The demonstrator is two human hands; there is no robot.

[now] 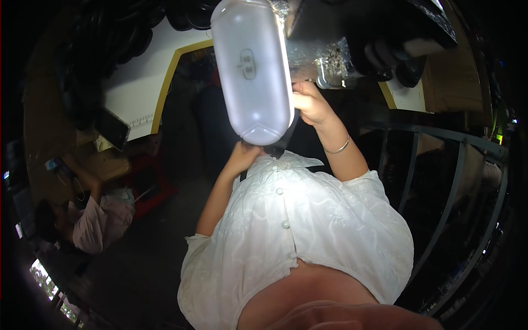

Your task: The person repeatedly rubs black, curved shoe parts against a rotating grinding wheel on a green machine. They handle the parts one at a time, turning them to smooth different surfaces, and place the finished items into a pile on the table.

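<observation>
Well, in the head view a long pale casing (pixel 256 99) with rounded ends fills the top middle, between the camera and part of my hands, a small outlined panel (pixel 247 64) with dark marks on its face. A bright glow runs down its right edge. My left hand (pixel 243 158) is just below the casing's lower end, near the hem of my white blouse (pixel 324 225), with most of its fingers out of sight; I cannot tell whether they are spread or closed, or whether they hold anything. My right hand (pixel 313 107) is just beside the casing's right edge, its fingers bent and partly hidden, and I cannot make out what, if anything, sits between them. Whether either hand touches the casing I cannot tell. A thin bracelet (pixel 341 145) circles my right forearm. Just above my right hand is a shiny metal machine part (pixel 331 63), with dark shapes farther right. Over to the left a white tabletop (pixel 146 71) ends in a curved yellow edge (pixel 169 82); black rounded pieces (pixel 113 38) crowd its far side, and a dark flat device (pixel 113 129) lies by its near corner. Low on the left is another person (pixel 102 225) in a pale pinkish top, near a red stool (pixel 148 184); on the right is a grey railing (pixel 448 198).
</observation>
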